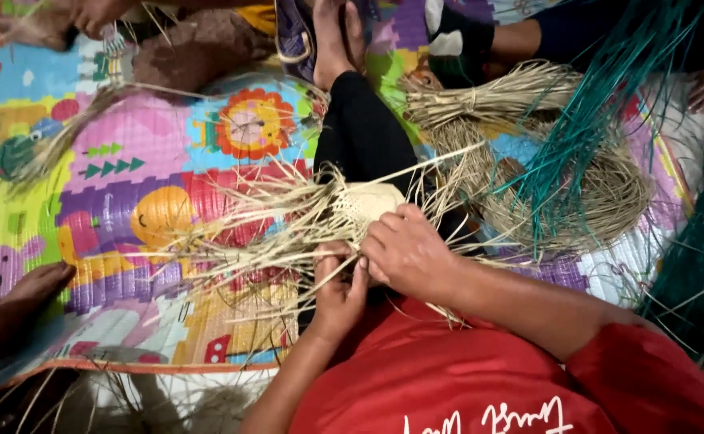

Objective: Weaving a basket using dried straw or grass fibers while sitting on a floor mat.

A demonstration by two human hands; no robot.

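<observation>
While the left hand pinches pale strands from below, the right hand closes over the weave, which sits just at its eleven o'clock on the black-clad leg. Loose straw fans toward nine o'clock, stiff and flat. Farther off, at two o'clock, lie coiled dry fibre and teal strips on the bright mat.

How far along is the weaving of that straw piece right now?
Done: a small, tightly woven patch sits above the hands. In hand: the right hand presses on its edge while the left hand pinches loose strands below it. Left: most of the pale strands fan out unwoven to the left, and bundles of straw and green fibre lie unused on the mat.
</observation>
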